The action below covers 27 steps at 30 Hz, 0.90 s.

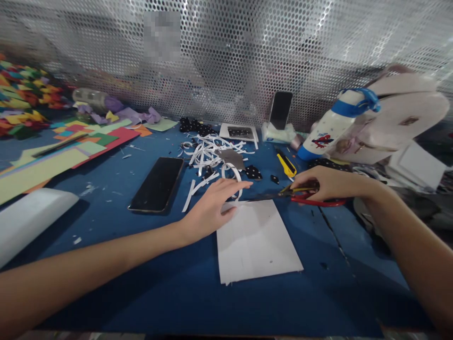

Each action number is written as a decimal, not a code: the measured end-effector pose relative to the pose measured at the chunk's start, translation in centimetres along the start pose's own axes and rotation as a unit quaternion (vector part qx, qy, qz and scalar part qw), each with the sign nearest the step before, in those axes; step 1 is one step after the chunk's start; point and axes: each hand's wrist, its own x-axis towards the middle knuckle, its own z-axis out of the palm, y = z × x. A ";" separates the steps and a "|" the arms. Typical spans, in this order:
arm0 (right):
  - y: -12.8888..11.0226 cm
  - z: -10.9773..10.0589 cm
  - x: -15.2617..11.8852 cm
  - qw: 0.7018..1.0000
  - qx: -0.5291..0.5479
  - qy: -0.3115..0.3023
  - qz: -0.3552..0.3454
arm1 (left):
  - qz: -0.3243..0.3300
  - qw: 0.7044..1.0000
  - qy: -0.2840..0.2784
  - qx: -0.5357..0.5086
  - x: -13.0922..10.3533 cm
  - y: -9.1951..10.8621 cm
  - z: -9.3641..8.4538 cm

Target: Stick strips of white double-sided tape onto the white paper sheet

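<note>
Centre: the left hand (216, 204) lies at the upper-left corner of a white square sheet (258, 243), its fingers extended close together and the thumb set apart. A curled white paper strip (238, 175) passes beside the fingertips; whether they touch it cannot be told. Right of centre: the right hand (316, 183) has its fingers curled around the handles of red-handled scissors (300, 199), whose blades point left along the sheet's top edge. Directly above, a tangle of white paper strips (207, 151), a grey scrap (231, 159) and black dotted scraps (253, 173) crowd the space beyond the left hand. A yellow utility knife (286, 164) lies just above the scissors. Left of the left hand: a dark smartphone (157, 184), lying flat. Upper right: a second phone (281, 110), standing upright; a white-and-blue bottle (327, 127), tilted; and a pale backpack (399, 113) behind the right hand. Left side: stacked coloured paper (90, 144) and, lower, a white rounded object (31, 219). Background: a perforated metal panel (226, 61) behind the blue tabletop (159, 288).
</note>
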 end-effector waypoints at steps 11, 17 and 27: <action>-2.3 2.3 2.2 0.998 0.006 -0.032 -0.048 | 0.006 1.000 -0.008 0.023 -0.1 0.2 -0.1; -2.0 2.8 2.6 0.998 0.011 -0.032 -0.060 | 0.011 0.999 -0.007 0.032 -0.1 0.3 -0.1; -2.2 3.0 2.6 0.997 -0.021 -0.040 -0.055 | 0.002 0.998 -0.004 0.067 -0.3 0.3 0.1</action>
